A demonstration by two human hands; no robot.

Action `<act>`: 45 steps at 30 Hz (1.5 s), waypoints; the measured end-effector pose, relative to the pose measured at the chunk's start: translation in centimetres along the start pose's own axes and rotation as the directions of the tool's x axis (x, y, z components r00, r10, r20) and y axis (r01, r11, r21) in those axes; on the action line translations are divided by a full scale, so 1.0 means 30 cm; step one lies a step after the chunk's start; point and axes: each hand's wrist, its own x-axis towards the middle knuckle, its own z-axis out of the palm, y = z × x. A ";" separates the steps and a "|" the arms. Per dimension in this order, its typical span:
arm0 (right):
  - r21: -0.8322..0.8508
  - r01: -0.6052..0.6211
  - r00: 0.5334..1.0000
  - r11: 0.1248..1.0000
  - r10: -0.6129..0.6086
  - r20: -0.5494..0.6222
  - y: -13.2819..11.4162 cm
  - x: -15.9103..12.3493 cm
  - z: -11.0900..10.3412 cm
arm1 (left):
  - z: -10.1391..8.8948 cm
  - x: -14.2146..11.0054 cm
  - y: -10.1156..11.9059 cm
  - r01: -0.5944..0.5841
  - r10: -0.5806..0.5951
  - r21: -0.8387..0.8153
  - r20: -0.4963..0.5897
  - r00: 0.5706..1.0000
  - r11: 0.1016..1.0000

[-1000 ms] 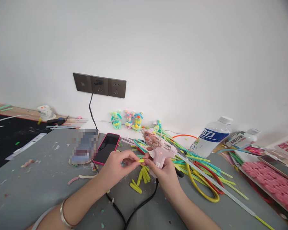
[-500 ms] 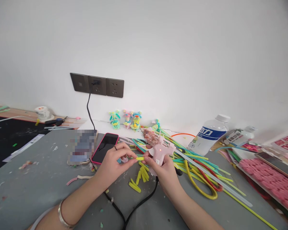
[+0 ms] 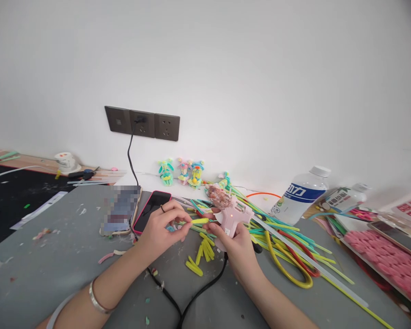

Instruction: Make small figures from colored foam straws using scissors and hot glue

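Observation:
Between the thumb and index finger of my left hand (image 3: 167, 223) is a short yellow pipe cleaner piece (image 3: 200, 220). Its other end points at my right hand (image 3: 238, 244), which lies against a pale pink hot glue gun (image 3: 232, 218) with a small light lit on it. The gun's front is crusted with brownish residue, and a long clear glue stick (image 3: 308, 260) runs out of its back. My right fingers are partly hidden behind the gun. Several more yellow pieces (image 3: 204, 250) lie on the grey mat (image 3: 68, 269) below my hands.
Long colored pipe cleaners (image 3: 284, 246) spread out on the right, near a clear bottle (image 3: 303, 194). Two phones, one pink-edged (image 3: 153, 210), lie left of centre. Small fuzzy dolls (image 3: 196, 175) stand by the wall. A black cord (image 3: 205, 285) crosses the mat in front.
The yellow piece's end has come away from my right fingertips, and more of it shows beyond my left fingers. The whole view has shifted slightly.

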 end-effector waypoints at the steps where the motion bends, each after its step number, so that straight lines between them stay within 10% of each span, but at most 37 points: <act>1: -0.002 0.009 1.000 1.000 -0.009 -0.009 0.001 0.003 -0.003 | -0.004 0.004 -0.003 -0.003 0.003 0.008 -0.026 1.000 1.000; 14: -0.009 -0.041 0.985 0.999 0.042 0.168 0.000 -0.011 -0.019 | -0.042 0.028 -0.054 0.196 -0.181 0.051 -0.209 0.961 0.979; 45: -0.151 -0.128 0.954 0.980 0.163 0.253 0.007 -0.027 -0.006 | -0.034 0.017 -0.061 0.112 -0.099 0.060 -0.186 0.977 0.992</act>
